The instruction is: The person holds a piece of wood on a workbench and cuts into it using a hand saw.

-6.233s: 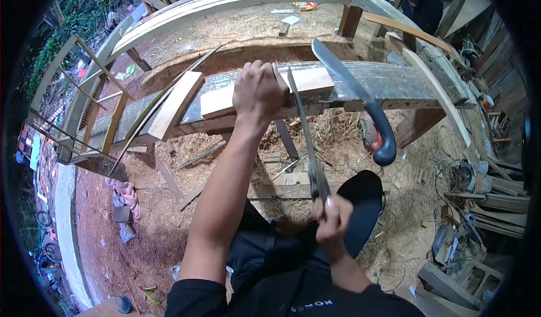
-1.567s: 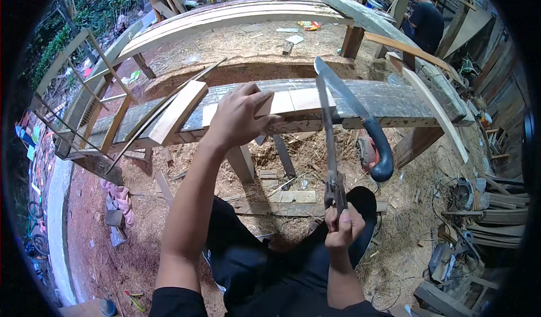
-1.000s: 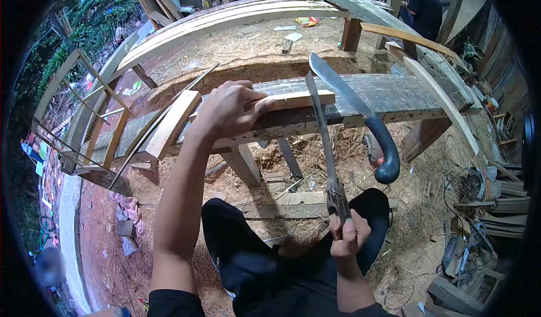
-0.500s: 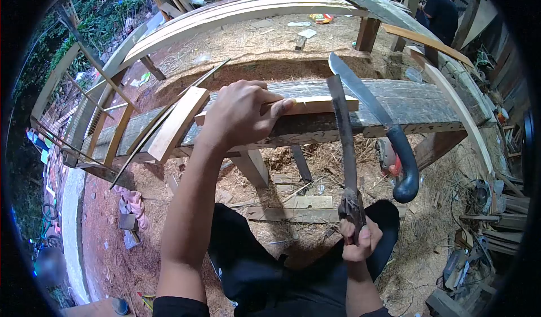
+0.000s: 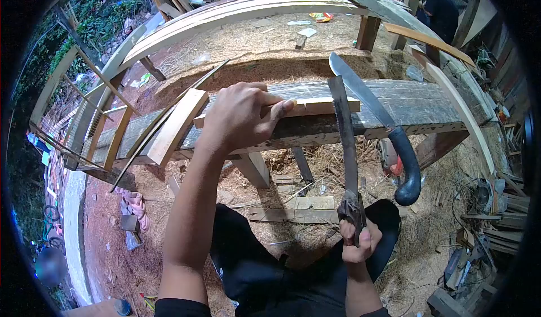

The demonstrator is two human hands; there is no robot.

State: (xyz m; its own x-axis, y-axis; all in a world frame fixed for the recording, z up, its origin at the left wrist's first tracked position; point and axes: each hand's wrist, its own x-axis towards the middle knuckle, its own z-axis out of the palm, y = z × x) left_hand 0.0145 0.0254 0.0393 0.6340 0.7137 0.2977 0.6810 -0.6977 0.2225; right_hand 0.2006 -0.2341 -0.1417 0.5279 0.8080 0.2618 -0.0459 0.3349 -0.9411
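Observation:
My left hand (image 5: 242, 113) is closed over a narrow wooden strip (image 5: 324, 106) that lies lengthwise on the weathered bench beam (image 5: 417, 100). The thumb presses along the strip's top. In my right hand (image 5: 360, 241) is the handle of a hand saw (image 5: 346, 142), its dark blade pointing away from me across the strip's right end. A machete (image 5: 366, 97) with a curved black handle rests on the bench just right of the saw, the handle overhanging the near edge. Left of my left hand, a wider pale board (image 5: 179, 126) lies slanted over the bench.
Long planks (image 5: 236, 14) form another bench farther off. A wooden frame with rods (image 5: 84, 111) leans at the left. Wood shavings and offcuts (image 5: 310, 202) cover the ground below. A person in dark clothes (image 5: 442, 13) is at the far right. Scrap wood (image 5: 507, 235) is piled at the right.
Almost nothing differs. The view has shifted very slightly; both hands, the saw and the wooden strip keep nearly the same places.

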